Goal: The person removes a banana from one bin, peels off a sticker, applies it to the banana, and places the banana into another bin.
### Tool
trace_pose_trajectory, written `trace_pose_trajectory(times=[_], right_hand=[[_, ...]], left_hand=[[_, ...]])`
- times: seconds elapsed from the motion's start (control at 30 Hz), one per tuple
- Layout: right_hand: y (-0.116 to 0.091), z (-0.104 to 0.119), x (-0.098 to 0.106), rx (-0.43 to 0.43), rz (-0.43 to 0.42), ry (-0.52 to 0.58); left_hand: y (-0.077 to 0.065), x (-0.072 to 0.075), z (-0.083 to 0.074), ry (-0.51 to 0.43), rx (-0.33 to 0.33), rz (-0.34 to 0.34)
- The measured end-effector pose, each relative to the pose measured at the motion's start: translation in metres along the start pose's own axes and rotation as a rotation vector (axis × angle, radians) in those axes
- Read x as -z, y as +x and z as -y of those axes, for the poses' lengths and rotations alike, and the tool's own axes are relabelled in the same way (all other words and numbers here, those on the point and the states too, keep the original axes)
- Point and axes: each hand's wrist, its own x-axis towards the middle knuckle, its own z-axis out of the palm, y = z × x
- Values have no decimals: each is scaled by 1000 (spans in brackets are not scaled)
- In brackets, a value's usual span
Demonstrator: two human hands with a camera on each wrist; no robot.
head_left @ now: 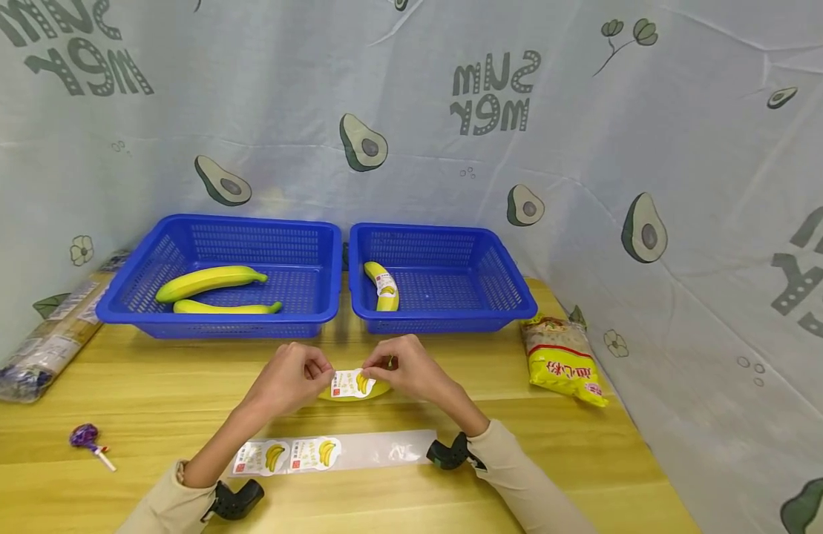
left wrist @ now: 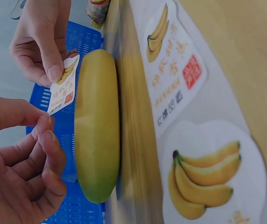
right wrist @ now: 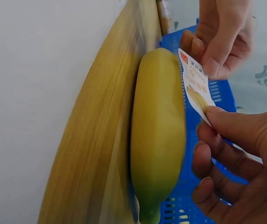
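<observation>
A banana (head_left: 358, 395) lies on the table between my hands and the baskets, its length showing clearly in the right wrist view. Just above it, a white label sticker with a banana picture (head_left: 349, 383) is stretched between both hands, apart from the peel in the wrist views. My left hand (head_left: 292, 380) pinches one end of this sticker between thumb and forefinger. Its other end is pinched by my right hand (head_left: 407, 368). Nearer to me lies a clear backing strip (head_left: 384, 449) bearing two more banana stickers (left wrist: 208, 172).
The left blue basket (head_left: 231, 326) holds two bananas (head_left: 211, 282). In the right blue basket (head_left: 444, 320) is one labelled banana (head_left: 384, 288). A yellow food packet (head_left: 563, 360) lies right, a purple lollipop (head_left: 87, 437) and long plastic-wrapped package (head_left: 57, 334) left. Printed curtains surround the table.
</observation>
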Motion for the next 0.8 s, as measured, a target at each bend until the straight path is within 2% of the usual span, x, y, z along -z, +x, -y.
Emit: trace_pose_trajectory(times=[0.13, 0.4, 0.6, 0.8], right_hand=[[2, -2, -4, 32, 6, -16], [5, -3, -10, 32, 11, -21], [6, -3, -12, 46, 19, -48], [2, -4, -13, 98, -21, -95]], left_hand=[[0, -2, 2, 28, 28, -17], [0, -4, 7, 77, 45, -53], [-1, -7, 9, 103, 33, -77], [-1, -11, 8, 92, -15, -78]])
